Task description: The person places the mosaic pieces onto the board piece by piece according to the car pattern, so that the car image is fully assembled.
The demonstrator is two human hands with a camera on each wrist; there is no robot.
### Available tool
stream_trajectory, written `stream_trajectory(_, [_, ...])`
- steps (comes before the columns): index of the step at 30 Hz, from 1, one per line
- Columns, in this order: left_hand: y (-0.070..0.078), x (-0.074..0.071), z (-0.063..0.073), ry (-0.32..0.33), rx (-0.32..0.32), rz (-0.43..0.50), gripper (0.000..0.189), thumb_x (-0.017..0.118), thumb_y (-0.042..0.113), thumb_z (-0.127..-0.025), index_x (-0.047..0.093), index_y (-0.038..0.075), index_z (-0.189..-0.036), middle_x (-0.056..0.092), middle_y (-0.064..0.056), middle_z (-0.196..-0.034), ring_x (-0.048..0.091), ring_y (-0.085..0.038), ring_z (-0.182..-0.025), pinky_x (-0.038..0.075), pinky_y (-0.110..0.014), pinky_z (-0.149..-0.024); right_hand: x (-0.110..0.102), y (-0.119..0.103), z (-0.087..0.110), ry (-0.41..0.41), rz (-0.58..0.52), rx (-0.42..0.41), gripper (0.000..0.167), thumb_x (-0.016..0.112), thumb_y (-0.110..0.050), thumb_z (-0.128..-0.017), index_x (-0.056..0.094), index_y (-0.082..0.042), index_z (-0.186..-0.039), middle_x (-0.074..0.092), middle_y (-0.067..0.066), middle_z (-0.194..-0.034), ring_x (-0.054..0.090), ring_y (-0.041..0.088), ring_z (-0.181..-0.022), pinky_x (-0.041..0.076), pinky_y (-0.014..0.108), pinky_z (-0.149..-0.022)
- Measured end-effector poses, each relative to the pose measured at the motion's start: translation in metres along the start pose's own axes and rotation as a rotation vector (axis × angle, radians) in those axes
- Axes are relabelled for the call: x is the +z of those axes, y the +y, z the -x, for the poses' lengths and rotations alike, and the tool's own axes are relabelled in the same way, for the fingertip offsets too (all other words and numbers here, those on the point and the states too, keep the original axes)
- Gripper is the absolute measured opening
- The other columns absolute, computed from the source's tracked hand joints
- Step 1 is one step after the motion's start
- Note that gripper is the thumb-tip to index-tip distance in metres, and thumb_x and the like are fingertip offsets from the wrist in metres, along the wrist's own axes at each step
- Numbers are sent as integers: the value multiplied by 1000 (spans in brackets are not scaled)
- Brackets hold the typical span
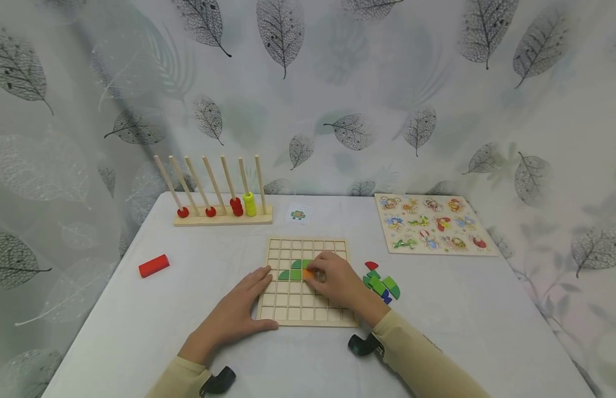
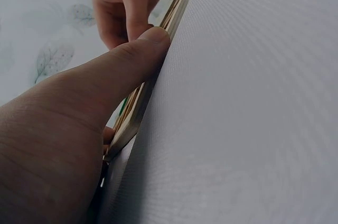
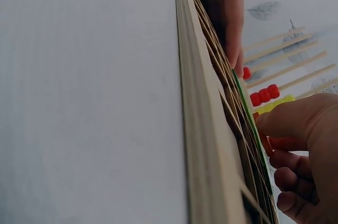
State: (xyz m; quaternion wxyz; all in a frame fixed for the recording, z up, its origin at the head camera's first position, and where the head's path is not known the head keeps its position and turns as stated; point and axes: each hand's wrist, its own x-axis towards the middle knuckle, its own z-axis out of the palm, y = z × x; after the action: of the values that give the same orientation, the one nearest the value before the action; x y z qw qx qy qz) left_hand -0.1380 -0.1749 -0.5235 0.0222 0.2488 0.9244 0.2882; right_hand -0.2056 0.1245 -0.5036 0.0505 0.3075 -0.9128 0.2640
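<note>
A wooden grid board lies on the white table. My left hand rests at its left side, fingers extended along the left edge and thumb on the front edge. Over the middle of the grid, my right hand pinches an orange piece between thumb and fingers; the right wrist view shows this orange piece upright at the board's surface. Beside it, a green square and a green quarter-circle piece sit in cells, with more green pieces in the row above.
Right of the board lies a loose pile of green, blue and red pieces. Behind are a small picture card, a peg stand with red and yellow beads, and an insect puzzle board. A red cylinder lies at left.
</note>
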Motion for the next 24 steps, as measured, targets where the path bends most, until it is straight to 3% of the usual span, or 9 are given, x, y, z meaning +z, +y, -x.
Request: stream_trajectory(24, [1,-1,0,-8,0,8,114,81,74,-83,42,7,-167,27,-2,-178,23,-28,-164,31,-55,-127,4,-1,-2,3,55,-1,17,86,-24,-95,83,-15,-109,69,-4,-107,61,12,-98,58,30,-85])
